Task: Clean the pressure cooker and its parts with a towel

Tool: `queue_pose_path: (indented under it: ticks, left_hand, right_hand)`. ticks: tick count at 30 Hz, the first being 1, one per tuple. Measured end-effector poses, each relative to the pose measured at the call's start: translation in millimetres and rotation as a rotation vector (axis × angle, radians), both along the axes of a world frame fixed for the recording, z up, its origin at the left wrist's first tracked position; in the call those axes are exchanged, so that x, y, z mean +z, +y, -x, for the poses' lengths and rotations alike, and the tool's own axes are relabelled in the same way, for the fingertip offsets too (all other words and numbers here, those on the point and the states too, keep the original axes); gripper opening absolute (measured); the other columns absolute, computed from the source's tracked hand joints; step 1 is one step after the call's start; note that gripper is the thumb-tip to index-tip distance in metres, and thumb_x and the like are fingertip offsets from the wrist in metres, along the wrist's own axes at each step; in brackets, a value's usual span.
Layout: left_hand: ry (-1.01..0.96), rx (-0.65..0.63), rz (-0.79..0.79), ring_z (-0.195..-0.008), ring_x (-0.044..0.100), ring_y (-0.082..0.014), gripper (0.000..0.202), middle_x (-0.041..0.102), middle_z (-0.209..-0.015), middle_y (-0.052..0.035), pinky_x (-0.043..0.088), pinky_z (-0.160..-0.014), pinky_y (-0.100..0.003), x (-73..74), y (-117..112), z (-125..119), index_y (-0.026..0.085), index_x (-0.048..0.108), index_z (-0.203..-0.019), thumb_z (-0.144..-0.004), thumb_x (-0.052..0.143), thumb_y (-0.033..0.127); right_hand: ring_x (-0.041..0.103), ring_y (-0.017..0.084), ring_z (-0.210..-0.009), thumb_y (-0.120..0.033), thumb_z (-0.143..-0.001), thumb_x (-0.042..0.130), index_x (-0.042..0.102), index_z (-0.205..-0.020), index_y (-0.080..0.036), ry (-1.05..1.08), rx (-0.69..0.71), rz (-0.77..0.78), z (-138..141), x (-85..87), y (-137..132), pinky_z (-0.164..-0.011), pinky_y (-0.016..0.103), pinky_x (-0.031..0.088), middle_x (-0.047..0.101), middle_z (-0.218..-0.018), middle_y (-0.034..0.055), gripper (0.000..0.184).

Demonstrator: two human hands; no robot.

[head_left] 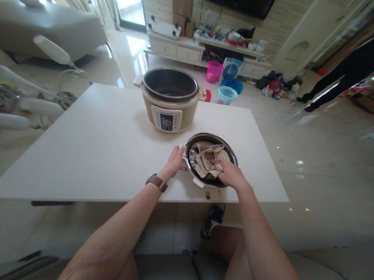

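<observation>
An electric pressure cooker [171,100] without its lid stands on the white table, its dark inner pot showing. Nearer to me lies its round lid [234,153], inside face up, close to the table's front edge. My left hand [175,161], with a brown-banded watch on the wrist, grips the lid by its left rim. Inside the lid, my right hand [231,174] presses a crumpled beige patterned cloth [207,160] against the inner face. The cloth and hand cover much of that face. My right fingertips are partly hidden in the cloth's folds.
Small brown stains mark the white table [79,152] near its front edge. Beyond stand a pink basket [214,72], a light-blue basket [226,94] and a cluttered TV cabinet [174,51]. Another person's dark-clothed legs [345,71] are at the right. White-padded chairs [51,49] stand left.
</observation>
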State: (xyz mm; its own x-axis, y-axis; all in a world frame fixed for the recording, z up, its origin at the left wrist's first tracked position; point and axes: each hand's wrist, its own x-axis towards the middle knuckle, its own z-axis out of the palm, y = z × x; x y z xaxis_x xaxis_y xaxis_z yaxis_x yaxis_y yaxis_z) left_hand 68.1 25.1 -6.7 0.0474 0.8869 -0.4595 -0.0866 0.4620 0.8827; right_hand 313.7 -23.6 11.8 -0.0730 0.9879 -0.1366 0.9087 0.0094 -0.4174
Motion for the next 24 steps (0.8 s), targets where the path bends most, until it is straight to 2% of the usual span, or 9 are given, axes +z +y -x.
queue_pose_path:
  ticks: [2, 7, 12, 15, 18, 21, 24]
  left_hand:
    - [-0.006, -0.013, -0.007, -0.098, 0.063, -0.0241, 0.031, 0.057, -0.115, -0.0093, 0.066, -0.062, -0.037, 0.1, -0.5, -1.0, 0.024, 0.051, -0.104, -0.095, 0.056, 0.054]
    - [0.000, -0.026, -0.020, -0.096, 0.064, -0.0244, 0.026, 0.059, -0.113, -0.0092, 0.064, -0.056, -0.033, 3.4, -3.4, -5.4, 0.024, 0.049, -0.106, -0.098, 0.052, 0.049]
    - [0.008, -0.030, -0.022, -0.102, 0.065, -0.0251, 0.026, 0.059, -0.118, -0.0100, 0.065, -0.058, -0.031, 5.7, -5.1, -5.7, 0.024, 0.049, -0.109, -0.099, 0.052, 0.048]
    - [0.011, -0.032, -0.030, -0.100, 0.064, -0.0240, 0.024, 0.058, -0.116, -0.0098, 0.065, -0.057, -0.031, 4.3, -5.0, -5.1, 0.024, 0.049, -0.106, -0.100, 0.051, 0.047]
    - [0.001, -0.026, -0.026, -0.096, 0.064, -0.0225, 0.025, 0.057, -0.113, -0.0087, 0.065, -0.057, -0.032, 2.6, -4.6, -5.0, 0.024, 0.048, -0.104, -0.099, 0.052, 0.048]
    - [-0.009, -0.012, -0.023, -0.095, 0.063, -0.0224, 0.025, 0.056, -0.113, -0.0083, 0.065, -0.057, -0.032, 1.9, -4.3, -5.4, 0.024, 0.049, -0.104, -0.099, 0.053, 0.048]
    - [-0.015, 0.007, -0.014, -0.097, 0.062, -0.0232, 0.025, 0.056, -0.114, -0.0084, 0.065, -0.058, -0.034, 1.4, -4.6, -6.9, 0.024, 0.050, -0.102, -0.099, 0.053, 0.048]
  right_hand:
    - [0.074, 0.032, -0.115, -0.012, -0.078, 0.066, 0.080, -0.125, -0.034, -0.026, -0.049, 0.033, 0.1, 1.3, 1.6, -0.101, 0.042, 0.058, 0.079, -0.127, 0.0047, 0.054]
    - [0.075, 0.032, -0.111, -0.013, -0.082, 0.060, 0.076, -0.134, -0.031, 0.077, -0.147, -0.071, 16.8, -4.5, 7.4, -0.104, 0.047, 0.058, 0.080, -0.118, 0.0091, 0.057]
    - [0.070, 0.030, -0.129, -0.011, -0.084, 0.057, 0.072, -0.139, -0.030, 0.198, -0.161, -0.079, 35.2, -9.0, 10.9, -0.112, 0.046, 0.054, 0.077, -0.134, 0.0060, 0.061]
    - [0.069, 0.027, -0.131, -0.009, -0.082, 0.058, 0.074, -0.136, -0.027, 0.245, -0.115, -0.064, 36.3, -8.5, 12.3, -0.114, 0.043, 0.053, 0.077, -0.135, 0.0063, 0.059]
    - [0.073, 0.026, -0.123, -0.015, -0.084, 0.061, 0.079, -0.122, -0.026, 0.384, -0.105, -0.049, 27.0, -10.9, 17.7, -0.112, 0.043, 0.054, 0.081, -0.124, 0.0062, 0.043]
    - [0.076, 0.025, -0.109, -0.025, -0.080, 0.072, 0.080, -0.106, -0.023, 0.714, -0.280, -0.105, 13.2, -14.4, 26.7, -0.106, 0.042, 0.058, 0.083, -0.110, 0.0039, 0.027]
    - [0.076, 0.022, -0.098, -0.025, -0.071, 0.077, 0.077, -0.104, -0.022, 1.115, -0.559, -0.210, 2.9, -11.3, 33.5, -0.099, 0.039, 0.062, 0.083, -0.100, 0.0004, 0.033]
